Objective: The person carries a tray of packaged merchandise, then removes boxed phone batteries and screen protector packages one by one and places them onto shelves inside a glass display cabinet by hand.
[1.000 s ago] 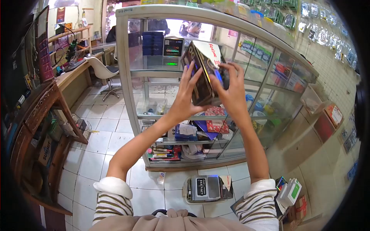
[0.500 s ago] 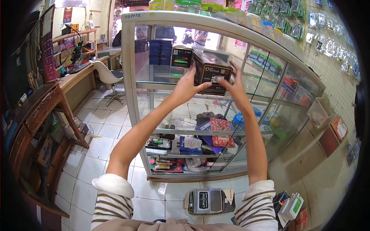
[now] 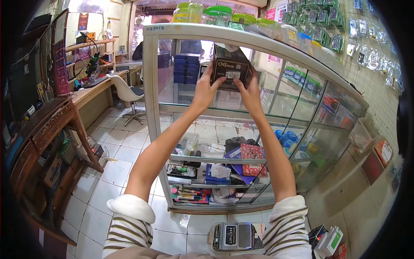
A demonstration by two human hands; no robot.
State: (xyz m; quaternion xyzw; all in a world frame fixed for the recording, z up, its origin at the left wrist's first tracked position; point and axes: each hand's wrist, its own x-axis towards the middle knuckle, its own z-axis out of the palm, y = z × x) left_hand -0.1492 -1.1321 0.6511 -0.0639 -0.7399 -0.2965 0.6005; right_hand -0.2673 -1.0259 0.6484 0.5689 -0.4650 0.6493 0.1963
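Note:
A dark box with "OG" printed on its front [image 3: 231,65] is held up at the upper shelf of the glass display cabinet [image 3: 152,86]. My left hand [image 3: 205,88] grips its left side, the thumb on the front face. On the right side, my right hand [image 3: 249,88] grips it, its thumb also on the front. Left of the box, a stack of blue boxes [image 3: 186,69] sits on the same shelf. Another dark box beside that stack is mostly hidden behind my left hand and the held box.
Jars with coloured lids [image 3: 217,16] line the cabinet top. Lower shelves hold pens [image 3: 189,195] and a red patterned packet [image 3: 252,157]. A container of boxes [image 3: 237,236] lies on the floor. A white chair [image 3: 123,88] and a wooden rack [image 3: 51,125] are at left.
The box has turned from a tilted pose so its "OG" face points towards me, then shifted up and slightly left. My right hand has moved from its top corner to its right side.

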